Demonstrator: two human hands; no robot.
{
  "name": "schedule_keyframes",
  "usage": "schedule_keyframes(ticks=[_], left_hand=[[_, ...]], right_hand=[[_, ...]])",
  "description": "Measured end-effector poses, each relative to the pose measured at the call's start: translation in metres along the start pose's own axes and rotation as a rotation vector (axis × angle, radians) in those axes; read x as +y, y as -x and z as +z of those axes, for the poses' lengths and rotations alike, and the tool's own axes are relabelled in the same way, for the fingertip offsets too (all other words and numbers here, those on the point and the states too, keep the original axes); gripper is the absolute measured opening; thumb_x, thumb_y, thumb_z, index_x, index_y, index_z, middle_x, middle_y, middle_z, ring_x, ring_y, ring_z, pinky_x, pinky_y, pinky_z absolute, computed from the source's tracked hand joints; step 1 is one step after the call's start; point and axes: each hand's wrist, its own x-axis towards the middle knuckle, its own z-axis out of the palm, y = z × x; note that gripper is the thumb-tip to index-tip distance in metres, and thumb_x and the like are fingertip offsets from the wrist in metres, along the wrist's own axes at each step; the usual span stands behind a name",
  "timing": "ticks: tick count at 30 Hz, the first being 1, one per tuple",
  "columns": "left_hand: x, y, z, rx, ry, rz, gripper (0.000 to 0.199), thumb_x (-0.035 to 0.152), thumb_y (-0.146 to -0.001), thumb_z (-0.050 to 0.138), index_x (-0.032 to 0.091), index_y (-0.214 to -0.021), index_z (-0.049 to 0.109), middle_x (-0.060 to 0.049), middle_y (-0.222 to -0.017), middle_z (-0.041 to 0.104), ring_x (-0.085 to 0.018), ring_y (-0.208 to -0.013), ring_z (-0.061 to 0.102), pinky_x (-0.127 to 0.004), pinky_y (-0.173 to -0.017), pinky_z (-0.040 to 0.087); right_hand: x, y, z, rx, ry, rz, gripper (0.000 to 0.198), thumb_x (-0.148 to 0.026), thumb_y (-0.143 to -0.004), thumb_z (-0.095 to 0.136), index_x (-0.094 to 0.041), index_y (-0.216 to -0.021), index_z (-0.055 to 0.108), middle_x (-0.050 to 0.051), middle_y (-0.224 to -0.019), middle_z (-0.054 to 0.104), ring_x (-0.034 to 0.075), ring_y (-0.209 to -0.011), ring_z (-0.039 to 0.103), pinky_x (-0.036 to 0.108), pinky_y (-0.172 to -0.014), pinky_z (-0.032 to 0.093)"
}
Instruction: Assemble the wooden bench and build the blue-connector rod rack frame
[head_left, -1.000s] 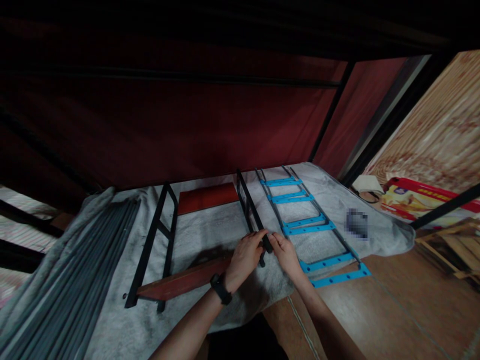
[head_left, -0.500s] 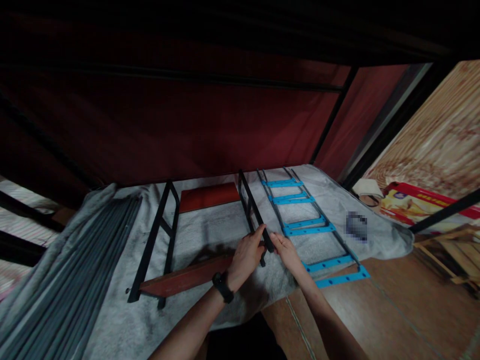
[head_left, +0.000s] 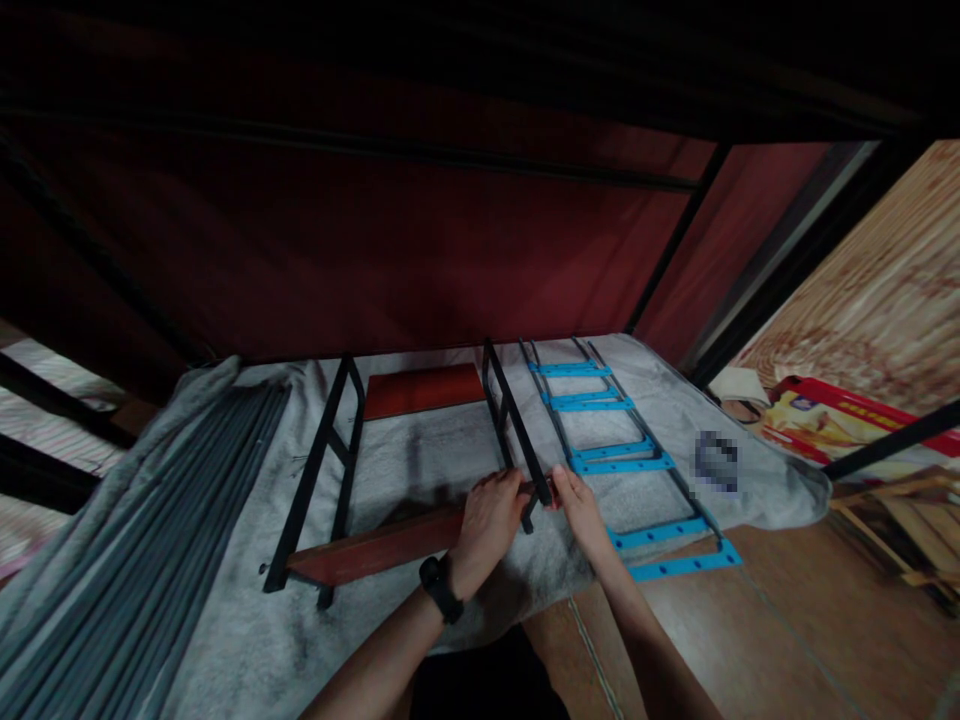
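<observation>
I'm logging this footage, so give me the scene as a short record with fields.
Left hand: at the near end of the right frame, inner side; exact grip unclear
Right hand: fingertips by the same end, outer side
Left frame: black, like the right one
Boards: two, reddish, between the frames; one far, one near
Rack: blue slats, right of the frames, near end past the cloth's edge
Rods: grey bundle, far left
Surface: grey cloth

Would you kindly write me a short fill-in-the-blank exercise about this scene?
The watch is on the ____ wrist.
The crosspieces on the right are coloured ____.
The left hand and right hand are at a bar coloured ____.
The reddish boards between the side frames number ____.
Missing words: left; blue; black; two.
</observation>
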Motion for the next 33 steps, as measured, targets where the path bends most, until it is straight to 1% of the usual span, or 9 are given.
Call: schedule_keyframes(ticks=[3,5,9,12,14,16,22,27,33], left_hand=[[-0.001,0.000,0.001,0.011,-0.008,-0.007,0.012,0.020,-0.093,0.053,0.022,-0.100,0.062,-0.005,-0.107,0.071,-0.020,-0.097,0.067,-0.030,-0.082,0.047],[-0.002,0.000,0.002,0.025,-0.022,-0.007,0.012,0.020,-0.093,0.052,0.022,-0.100,0.062,-0.004,-0.106,0.072,-0.020,-0.097,0.067,-0.030,-0.083,0.047],[-0.002,0.000,0.003,0.036,-0.028,0.000,0.011,0.019,-0.093,0.053,0.022,-0.100,0.062,-0.003,-0.107,0.071,-0.019,-0.100,0.066,-0.029,-0.086,0.046],[-0.003,0.000,0.003,0.034,-0.028,0.003,0.010,0.020,-0.093,0.055,0.023,-0.100,0.062,-0.003,-0.106,0.071,-0.018,-0.100,0.066,-0.029,-0.085,0.047],[-0.003,0.000,0.002,0.028,-0.029,0.004,0.010,0.021,-0.093,0.054,0.023,-0.100,0.062,-0.002,-0.105,0.071,-0.018,-0.098,0.066,-0.029,-0.084,0.047],[-0.002,0.000,0.002,0.033,-0.031,0.012,0.011,0.021,-0.093,0.053,0.023,-0.100,0.062,-0.003,-0.106,0.071,-0.018,-0.098,0.066,-0.029,-0.083,0.047],[-0.005,-0.001,0.003,0.039,-0.015,0.029,0.011,0.020,-0.093,0.053,0.023,-0.097,0.062,-0.002,-0.104,0.071,-0.019,-0.098,0.065,-0.029,-0.083,0.046],[-0.006,0.000,0.004,0.036,-0.001,0.039,0.011,0.022,-0.094,0.052,0.023,-0.099,0.062,-0.002,-0.106,0.071,-0.018,-0.097,0.065,-0.029,-0.082,0.046],[-0.004,0.000,0.001,0.039,-0.002,0.051,0.013,0.019,-0.092,0.053,0.023,-0.100,0.062,-0.002,-0.107,0.070,-0.018,-0.099,0.064,-0.029,-0.085,0.045]], right_hand=[[-0.003,0.000,0.000,-0.013,-0.049,-0.067,0.040,-0.065,-0.085,0.056,-0.025,-0.081,0.059,-0.002,-0.066,0.055,0.018,-0.064,0.053,0.030,-0.062,0.045],[-0.002,-0.001,0.001,-0.015,-0.002,-0.094,0.039,-0.063,-0.085,0.058,-0.025,-0.077,0.056,-0.002,-0.064,0.054,0.017,-0.063,0.053,0.030,-0.061,0.044],[0.003,-0.002,0.000,-0.002,0.180,-0.046,0.047,-0.066,-0.091,0.046,-0.025,-0.067,0.051,-0.002,-0.056,0.051,0.017,-0.056,0.051,0.031,-0.057,0.039],[0.007,-0.003,-0.002,-0.030,0.107,-0.036,0.050,-0.067,-0.092,0.041,-0.024,-0.068,0.053,-0.001,-0.058,0.052,0.018,-0.058,0.052,0.032,-0.060,0.040],[0.010,-0.005,-0.001,-0.048,0.010,-0.052,0.046,-0.067,-0.089,0.047,-0.024,-0.073,0.055,-0.001,-0.062,0.054,0.018,-0.062,0.052,0.031,-0.062,0.042],[0.012,-0.006,0.000,-0.059,-0.014,-0.062,0.044,-0.066,-0.086,0.054,-0.024,-0.074,0.054,-0.003,-0.063,0.052,0.017,-0.063,0.050,0.030,-0.062,0.041],[0.008,-0.006,0.000,-0.045,0.090,0.005,0.054,-0.069,-0.090,0.043,-0.023,-0.062,0.049,-0.003,-0.057,0.044,0.016,-0.056,0.042,0.031,-0.057,0.033],[0.005,-0.005,0.001,-0.024,0.024,-0.102,0.046,-0.067,-0.088,0.049,-0.025,-0.068,0.049,-0.003,-0.063,0.048,0.017,-0.062,0.047,0.030,-0.061,0.038],[0.007,-0.007,0.007,0.012,0.163,-0.049,0.047,-0.065,-0.090,0.045,-0.025,-0.067,0.050,-0.003,-0.058,0.044,0.016,-0.057,0.043,0.031,-0.055,0.034]])
